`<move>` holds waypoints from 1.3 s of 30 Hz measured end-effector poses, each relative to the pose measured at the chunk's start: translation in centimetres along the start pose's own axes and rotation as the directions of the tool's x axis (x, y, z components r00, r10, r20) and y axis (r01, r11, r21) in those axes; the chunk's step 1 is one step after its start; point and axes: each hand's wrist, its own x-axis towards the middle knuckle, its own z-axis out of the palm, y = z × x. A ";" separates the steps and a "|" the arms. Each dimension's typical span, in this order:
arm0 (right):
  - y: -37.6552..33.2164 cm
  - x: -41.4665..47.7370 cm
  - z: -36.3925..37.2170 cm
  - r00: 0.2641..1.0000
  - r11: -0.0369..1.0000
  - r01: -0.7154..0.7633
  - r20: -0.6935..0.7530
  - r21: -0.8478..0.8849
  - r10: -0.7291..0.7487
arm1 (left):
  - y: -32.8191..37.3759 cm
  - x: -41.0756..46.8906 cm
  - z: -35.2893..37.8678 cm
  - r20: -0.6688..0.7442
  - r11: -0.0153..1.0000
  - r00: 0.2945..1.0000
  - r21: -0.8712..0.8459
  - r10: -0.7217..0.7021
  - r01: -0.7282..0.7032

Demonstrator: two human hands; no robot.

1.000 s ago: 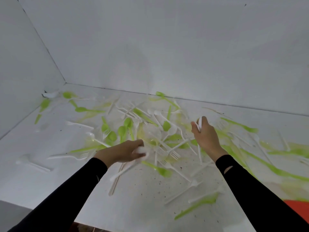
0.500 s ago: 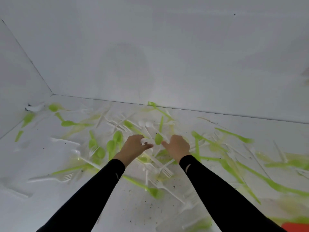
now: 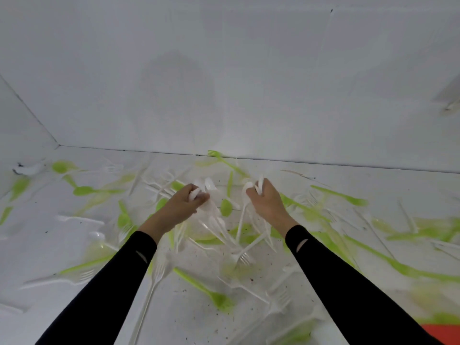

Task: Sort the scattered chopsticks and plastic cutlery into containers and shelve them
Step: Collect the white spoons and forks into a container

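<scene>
The white surface, flecked with dark specks, carries scattered plastic cutlery. A green fork lies at 12 o'clock, its tines at the back wall. A green spoon lies at 10 o'clock, a second green spoon at 6 o'clock and a white fork at 7 o'clock. Blurred green pieces lie at 3 o'clock.

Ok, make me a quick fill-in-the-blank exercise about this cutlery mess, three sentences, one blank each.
1. The left hand and right hand each hold plastic cutlery coloured ____.
2. Both sleeves are ____.
3. The fork lying nearest the back wall is ____.
Missing words: white; black; green.
</scene>
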 end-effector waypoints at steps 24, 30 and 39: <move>2.2 2.1 2.7 0.979 0.688 0.166 0.204 -0.706 -0.028 | -3.4 1.2 4.8 -0.006 0.838 0.997 0.542 -0.078 0.069; 2.6 1.7 1.2 0.992 0.846 0.120 0.085 -0.520 -0.089 | -1.8 1.3 3.3 0.041 0.928 0.999 0.372 -0.028 0.011; 0.9 -2.6 0.1 0.951 0.956 0.294 -0.100 -0.006 -0.293 | 0.6 0.6 0.4 -0.116 0.698 0.993 -0.713 -0.019 -0.070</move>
